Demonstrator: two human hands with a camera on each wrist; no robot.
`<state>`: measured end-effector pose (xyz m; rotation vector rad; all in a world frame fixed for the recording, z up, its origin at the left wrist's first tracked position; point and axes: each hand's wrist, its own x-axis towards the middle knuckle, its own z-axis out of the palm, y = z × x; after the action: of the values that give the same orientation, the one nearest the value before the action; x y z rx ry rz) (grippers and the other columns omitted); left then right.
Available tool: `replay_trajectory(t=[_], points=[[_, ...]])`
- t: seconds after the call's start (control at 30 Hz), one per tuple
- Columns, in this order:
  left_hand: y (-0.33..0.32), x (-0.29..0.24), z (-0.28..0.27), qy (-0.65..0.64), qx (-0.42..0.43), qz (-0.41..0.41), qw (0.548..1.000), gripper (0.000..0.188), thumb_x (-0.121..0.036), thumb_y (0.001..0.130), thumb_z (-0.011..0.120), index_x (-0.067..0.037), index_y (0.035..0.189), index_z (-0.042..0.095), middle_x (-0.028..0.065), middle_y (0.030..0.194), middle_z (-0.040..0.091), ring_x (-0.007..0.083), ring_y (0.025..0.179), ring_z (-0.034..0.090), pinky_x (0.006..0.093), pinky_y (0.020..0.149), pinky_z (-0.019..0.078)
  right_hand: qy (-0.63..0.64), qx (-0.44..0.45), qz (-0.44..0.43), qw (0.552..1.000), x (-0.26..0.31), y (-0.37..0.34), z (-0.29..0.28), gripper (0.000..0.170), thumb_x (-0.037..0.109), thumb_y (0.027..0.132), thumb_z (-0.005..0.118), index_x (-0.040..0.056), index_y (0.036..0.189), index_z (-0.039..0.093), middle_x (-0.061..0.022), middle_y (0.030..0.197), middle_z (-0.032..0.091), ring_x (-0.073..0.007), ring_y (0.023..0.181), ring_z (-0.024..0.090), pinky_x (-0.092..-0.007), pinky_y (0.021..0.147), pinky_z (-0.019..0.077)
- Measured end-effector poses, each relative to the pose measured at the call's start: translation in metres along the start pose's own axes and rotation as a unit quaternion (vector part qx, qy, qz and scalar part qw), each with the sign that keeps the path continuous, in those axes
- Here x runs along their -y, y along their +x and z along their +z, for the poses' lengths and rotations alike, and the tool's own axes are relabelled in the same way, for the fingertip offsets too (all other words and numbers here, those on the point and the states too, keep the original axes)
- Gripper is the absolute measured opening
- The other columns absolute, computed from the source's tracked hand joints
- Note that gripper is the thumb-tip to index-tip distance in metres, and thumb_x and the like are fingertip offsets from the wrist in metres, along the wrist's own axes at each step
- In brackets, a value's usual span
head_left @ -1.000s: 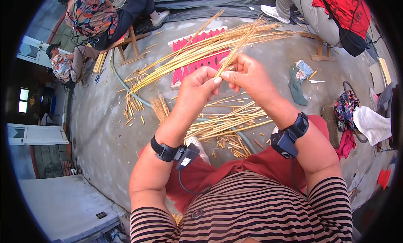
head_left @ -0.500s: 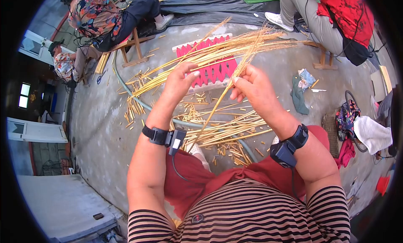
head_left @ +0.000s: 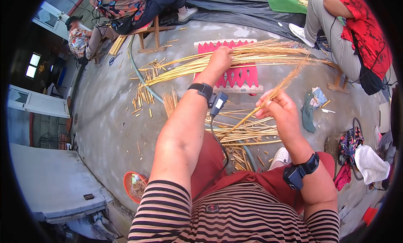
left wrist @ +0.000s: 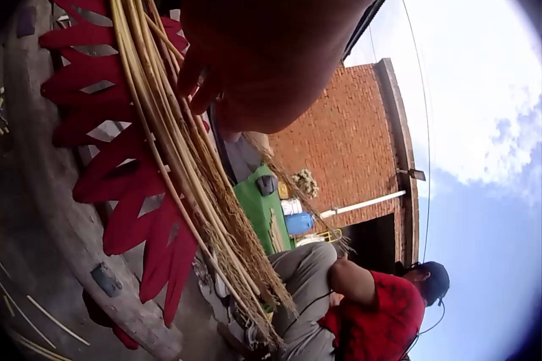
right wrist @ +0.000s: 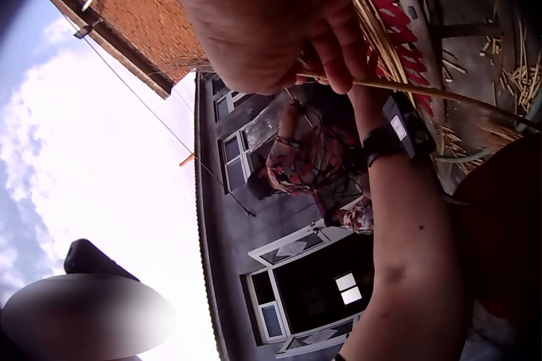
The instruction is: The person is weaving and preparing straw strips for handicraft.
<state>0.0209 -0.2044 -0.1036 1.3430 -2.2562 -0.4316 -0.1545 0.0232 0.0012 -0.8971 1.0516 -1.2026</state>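
My right hand [head_left: 279,108] pinches a dry grass stalk [head_left: 245,118] just below its feathery head [head_left: 289,78]; the stem slants down over a loose pile of cut stalks [head_left: 252,129]. My left hand [head_left: 221,60] reaches to a bundle of long feathery-topped stalks [head_left: 180,71] lying across a low stool with red webbing [head_left: 237,78]. In the left wrist view, the left fingers [left wrist: 196,82] bend down right at the edge of the stalks [left wrist: 161,107]; their tips are partly hidden, and I cannot tell whether they grip one.
Short cut pieces [head_left: 140,101] and a hose [head_left: 138,64] lie on the concrete floor. An orange basket [head_left: 128,188] stands by my left elbow. Seated people [head_left: 365,37] work ahead on both sides. Cloths [head_left: 308,113] and a bag [head_left: 347,144] lie to the right.
My left hand let go of the stalk and moved forward and right to the bundle on the stool. The right hand keeps its pinch on the stalk and appears lower and further right.
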Motion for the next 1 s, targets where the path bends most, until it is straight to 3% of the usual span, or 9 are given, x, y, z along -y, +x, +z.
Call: replay_trajectory(t=[0.13, 0.23, 0.33, 0.4, 0.5, 0.57, 0.67, 0.9, 1.0], points=[[0.002, -0.068, 0.027, 0.015, 0.009, 0.062, 0.998, 0.026, -0.007, 0.073, 0.063, 0.004, 0.096, 0.062, 0.0212, 0.104, 0.058, 0.0348, 0.101, 0.054, 0.0402, 0.089, 0.0422, 0.018, 0.01, -0.001, 1.0, -0.003, 0.001, -0.007, 0.011, 0.007, 0.088, 0.049, 0.0009, 0.096, 0.053, -0.0084, 0.085, 0.06, -0.0127, 0.069, 0.06, -0.0238, 0.062, 0.0497], [-0.004, -0.103, 0.055, 0.013, -0.024, 0.141, 0.99, 0.016, -0.002, 0.077, 0.047, 0.004, 0.083, 0.061, 0.0201, 0.102, 0.056, 0.0342, 0.094, 0.056, 0.0419, 0.084, 0.0446, 0.01, 0.024, -0.004, 1.0, 0.0, 0.001, -0.008, 0.012, 0.009, 0.089, 0.048, 0.0014, 0.097, 0.053, -0.0078, 0.086, 0.06, -0.0117, 0.069, 0.059, -0.0238, 0.063, 0.0489], [-0.01, -0.138, 0.046, -0.178, 0.051, -0.008, 0.983, 0.022, -0.001, 0.081, 0.043, 0.003, 0.091, 0.062, 0.0194, 0.114, 0.053, 0.0333, 0.1, 0.055, 0.0424, 0.087, 0.043, -0.015, 0.036, -0.014, 0.999, 0.003, 0.003, -0.013, 0.012, 0.011, 0.09, 0.048, 0.0021, 0.097, 0.053, -0.0073, 0.086, 0.06, -0.0105, 0.068, 0.058, -0.0238, 0.063, 0.0479], [-0.001, -0.12, 0.067, -0.271, 0.061, 0.005, 0.96, 0.023, -0.004, 0.082, 0.045, 0.002, 0.098, 0.062, 0.0188, 0.114, 0.055, 0.0348, 0.101, 0.055, 0.042, 0.087, 0.0431, -0.012, 0.024, -0.019, 0.999, 0.006, 0.005, -0.018, 0.01, 0.01, 0.09, 0.049, 0.0022, 0.095, 0.053, -0.0061, 0.085, 0.06, -0.0085, 0.065, 0.057, -0.0214, 0.06, 0.0472], [-0.006, -0.14, 0.027, -0.19, 0.143, 0.025, 0.971, 0.027, -0.014, 0.087, 0.05, -0.001, 0.107, 0.061, 0.0144, 0.107, 0.062, 0.0292, 0.095, 0.061, 0.0367, 0.082, 0.0476, -0.002, 0.003, -0.056, 0.998, 0.015, 0.01, -0.036, 0.011, 0.011, 0.09, 0.05, 0.0017, 0.096, 0.053, -0.0064, 0.086, 0.06, -0.0085, 0.064, 0.057, -0.0213, 0.06, 0.0482], [-0.012, -0.142, 0.011, -0.429, 0.225, -0.073, 0.871, 0.029, -0.027, 0.091, 0.049, -0.005, 0.108, 0.06, 0.0027, 0.086, 0.061, 0.0112, 0.074, 0.058, 0.0243, 0.068, 0.0481, 0.014, -0.048, -0.089, 0.995, 0.024, 0.011, -0.048, 0.012, 0.011, 0.09, 0.05, 0.0009, 0.096, 0.052, -0.0068, 0.087, 0.061, -0.0087, 0.064, 0.058, -0.0214, 0.06, 0.0491], [-0.043, -0.178, -0.044, -0.543, 0.24, -0.084, 0.8, 0.026, -0.024, 0.092, 0.051, -0.003, 0.107, 0.058, 0.0014, 0.084, 0.06, 0.0093, 0.074, 0.058, 0.0224, 0.066, 0.049, 0.067, -0.08, -0.122, 0.987, 0.032, 0.011, -0.049, 0.016, 0.012, 0.091, 0.049, -0.0006, 0.101, 0.051, -0.0081, 0.089, 0.06, -0.0111, 0.067, 0.059, -0.0245, 0.066, 0.0508], [-0.091, -0.198, -0.08, -0.434, 0.13, -0.048, 0.89, 0.014, -0.013, 0.089, 0.054, -0.004, 0.1, 0.056, -0.0011, 0.07, 0.057, 0.0046, 0.058, 0.051, 0.0179, 0.05, 0.0397, -0.021, -0.042, -0.152, 0.987, 0.026, 0.005, -0.032, 0.008, 0.007, 0.085, 0.056, 0.0004, 0.09, 0.057, -0.003, 0.074, 0.06, -0.0061, 0.063, 0.054, -0.0199, 0.054, 0.0446], [-0.108, -0.195, -0.091, -0.454, 0.114, -0.091, 0.879, 0.011, -0.011, 0.089, 0.053, -0.006, 0.098, 0.056, -0.003, 0.068, 0.055, 0.0021, 0.052, 0.043, 0.0157, 0.046, 0.0314, -0.067, -0.032, -0.159, 0.985, 0.026, 0.004, -0.023, 0.009, 0.005, 0.083, 0.058, -0.0004, 0.091, 0.058, -0.0023, 0.074, 0.06, -0.0054, 0.062, 0.052, -0.0196, 0.053, 0.0432]])
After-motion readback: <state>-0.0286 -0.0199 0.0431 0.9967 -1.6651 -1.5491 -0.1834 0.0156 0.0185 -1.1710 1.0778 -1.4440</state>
